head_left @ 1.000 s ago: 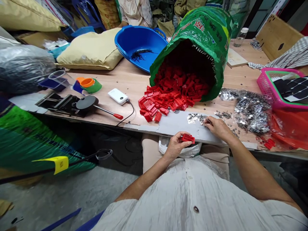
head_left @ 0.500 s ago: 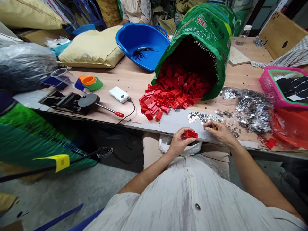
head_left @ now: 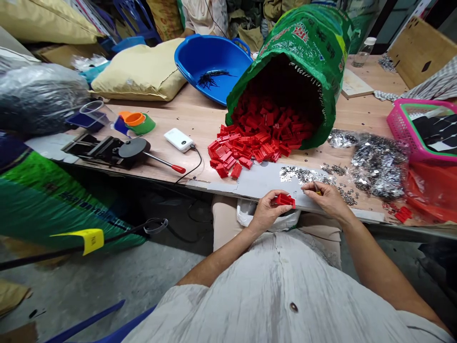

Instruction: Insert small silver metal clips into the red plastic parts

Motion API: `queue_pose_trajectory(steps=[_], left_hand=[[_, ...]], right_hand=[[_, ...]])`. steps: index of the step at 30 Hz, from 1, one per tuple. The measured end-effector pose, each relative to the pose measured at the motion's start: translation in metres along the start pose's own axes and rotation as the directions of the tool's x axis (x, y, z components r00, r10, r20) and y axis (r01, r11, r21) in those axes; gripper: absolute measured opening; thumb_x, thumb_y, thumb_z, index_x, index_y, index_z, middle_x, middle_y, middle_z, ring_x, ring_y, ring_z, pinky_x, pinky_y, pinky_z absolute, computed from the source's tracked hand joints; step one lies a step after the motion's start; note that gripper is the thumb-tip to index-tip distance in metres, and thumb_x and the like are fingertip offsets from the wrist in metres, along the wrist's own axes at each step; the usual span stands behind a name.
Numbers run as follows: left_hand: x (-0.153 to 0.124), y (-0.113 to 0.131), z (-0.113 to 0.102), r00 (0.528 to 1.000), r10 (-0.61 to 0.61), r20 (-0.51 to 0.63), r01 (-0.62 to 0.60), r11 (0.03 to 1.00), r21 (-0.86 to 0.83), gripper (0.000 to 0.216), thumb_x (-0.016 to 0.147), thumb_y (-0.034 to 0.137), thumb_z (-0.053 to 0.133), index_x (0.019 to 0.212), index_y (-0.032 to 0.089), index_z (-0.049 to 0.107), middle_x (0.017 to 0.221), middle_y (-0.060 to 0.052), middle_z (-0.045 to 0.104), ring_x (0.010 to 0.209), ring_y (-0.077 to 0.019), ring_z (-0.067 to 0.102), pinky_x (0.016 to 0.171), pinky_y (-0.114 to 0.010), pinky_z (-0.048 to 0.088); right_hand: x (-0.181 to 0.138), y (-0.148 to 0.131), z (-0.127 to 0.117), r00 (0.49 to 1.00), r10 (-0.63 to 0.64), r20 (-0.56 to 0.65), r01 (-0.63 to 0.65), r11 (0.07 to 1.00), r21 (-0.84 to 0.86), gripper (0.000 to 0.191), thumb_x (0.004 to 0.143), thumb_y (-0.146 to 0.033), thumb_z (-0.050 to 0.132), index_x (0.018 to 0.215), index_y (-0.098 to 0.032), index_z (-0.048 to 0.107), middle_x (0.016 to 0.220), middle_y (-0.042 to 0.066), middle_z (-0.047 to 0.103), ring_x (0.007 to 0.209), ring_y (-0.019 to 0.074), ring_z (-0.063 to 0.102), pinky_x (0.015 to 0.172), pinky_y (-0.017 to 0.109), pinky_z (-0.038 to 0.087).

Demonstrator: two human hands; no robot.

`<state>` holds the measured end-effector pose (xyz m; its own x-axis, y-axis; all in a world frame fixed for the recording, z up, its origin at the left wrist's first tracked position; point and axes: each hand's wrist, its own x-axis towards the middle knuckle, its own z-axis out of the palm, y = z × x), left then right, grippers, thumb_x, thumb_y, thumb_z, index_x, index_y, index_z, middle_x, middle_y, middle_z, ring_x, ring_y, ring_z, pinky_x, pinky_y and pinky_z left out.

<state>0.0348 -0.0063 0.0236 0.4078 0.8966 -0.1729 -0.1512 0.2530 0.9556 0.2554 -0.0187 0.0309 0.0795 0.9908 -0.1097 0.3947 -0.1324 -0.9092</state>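
Observation:
My left hand (head_left: 268, 209) is closed around a small red plastic piece (head_left: 284, 200) at the table's front edge. My right hand (head_left: 326, 197) sits just to its right, fingers pinched on a tiny thing with a yellow tip that I cannot name. Both hands hover over a grey strip (head_left: 264, 183) strewn with small silver metal bits (head_left: 298, 174). Behind them a pile of red plastic pieces (head_left: 250, 145) spills from a tipped green sack (head_left: 303, 47).
A heap of silver metal parts (head_left: 378, 164) lies right, beside a pink basket (head_left: 396, 124) and an orange-red bag (head_left: 432, 190). A blue basin (head_left: 200, 57), beige pillow (head_left: 139, 71), white power bank (head_left: 179, 139), black hand press (head_left: 117, 151) and cups (head_left: 135, 123) occupy the left.
My right hand has drawn back from the silver bits toward my left hand, now pinching something small. My left hand kept hold of the red piece and shifted slightly right.

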Motion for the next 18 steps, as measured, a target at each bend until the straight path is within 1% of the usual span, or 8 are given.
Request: queue_pose_trajectory(steps=[5, 7, 10, 12, 15, 18], left_hand=[[0.0, -0.001, 0.001, 1.0, -0.008, -0.002, 0.008, 1.0, -0.005, 0.04, 0.067, 0.027, 0.083, 0.101, 0.016, 0.065, 0.089, -0.002, 0.068, 0.081, -0.0132, 0.062, 0.08, -0.027, 0.049], [0.0, -0.003, 0.001, 1.0, -0.007, 0.002, 0.007, 1.0, 0.003, 0.04, 0.066, 0.027, 0.083, 0.101, 0.017, 0.065, 0.089, -0.003, 0.068, 0.082, -0.0134, 0.062, 0.08, -0.027, 0.049], [0.001, -0.006, 0.0, 1.0, -0.001, 0.0, 0.001, 1.0, 0.021, 0.04, 0.067, 0.028, 0.082, 0.102, 0.017, 0.066, 0.09, -0.003, 0.068, 0.082, -0.0137, 0.062, 0.08, -0.027, 0.049], [0.001, -0.008, -0.001, 1.0, 0.003, -0.002, -0.003, 1.0, 0.026, 0.041, 0.067, 0.028, 0.082, 0.102, 0.017, 0.066, 0.089, -0.003, 0.068, 0.082, -0.014, 0.062, 0.079, -0.027, 0.05], [0.001, -0.01, -0.002, 1.0, 0.002, -0.003, -0.002, 1.0, 0.024, 0.041, 0.067, 0.029, 0.082, 0.102, 0.017, 0.066, 0.089, -0.003, 0.068, 0.082, -0.0141, 0.062, 0.078, -0.027, 0.05], [0.0, -0.01, -0.002, 1.0, -0.008, -0.007, 0.008, 1.0, 0.02, 0.04, 0.067, 0.028, 0.082, 0.102, 0.017, 0.066, 0.088, -0.003, 0.068, 0.081, -0.0136, 0.062, 0.078, -0.027, 0.05]], right_hand=[[-0.001, 0.004, -0.002, 0.999, -0.034, 0.007, 0.035, 0.992, -0.12, 0.027, 0.084, -0.043, 0.06, 0.096, -0.022, 0.072, 0.095, 0.005, 0.073, 0.085, 0.0206, 0.066, 0.077, 0.033, 0.049], [0.0, 0.005, -0.003, 0.999, -0.045, 0.015, 0.047, 0.977, -0.207, 0.025, 0.085, -0.039, 0.058, 0.098, -0.023, 0.072, 0.096, 0.004, 0.074, 0.085, 0.0208, 0.067, 0.078, 0.033, 0.05], [0.001, 0.006, -0.006, 0.995, -0.103, -0.004, 0.093, 0.908, -0.408, 0.023, 0.088, -0.03, 0.053, 0.1, -0.024, 0.071, 0.102, 0.005, 0.074, 0.091, 0.022, 0.067, 0.084, 0.036, 0.049], [0.003, 0.008, -0.01, 0.988, -0.154, -0.027, 0.119, 0.852, -0.51, 0.025, 0.089, -0.026, 0.05, 0.101, -0.023, 0.071, 0.105, 0.006, 0.072, 0.094, 0.023, 0.066, 0.085, 0.037, 0.048], [0.005, 0.012, -0.016, 0.981, -0.188, -0.051, 0.123, 0.801, -0.586, 0.023, 0.089, -0.024, 0.049, 0.1, -0.022, 0.069, 0.103, 0.007, 0.071, 0.091, 0.0233, 0.065, 0.081, 0.036, 0.047], [0.005, 0.014, -0.017, 0.98, -0.193, -0.041, 0.126, 0.772, -0.623, 0.019, 0.089, -0.024, 0.051, 0.096, -0.022, 0.068, 0.099, 0.007, 0.07, 0.089, 0.0235, 0.064, 0.079, 0.036, 0.046]])
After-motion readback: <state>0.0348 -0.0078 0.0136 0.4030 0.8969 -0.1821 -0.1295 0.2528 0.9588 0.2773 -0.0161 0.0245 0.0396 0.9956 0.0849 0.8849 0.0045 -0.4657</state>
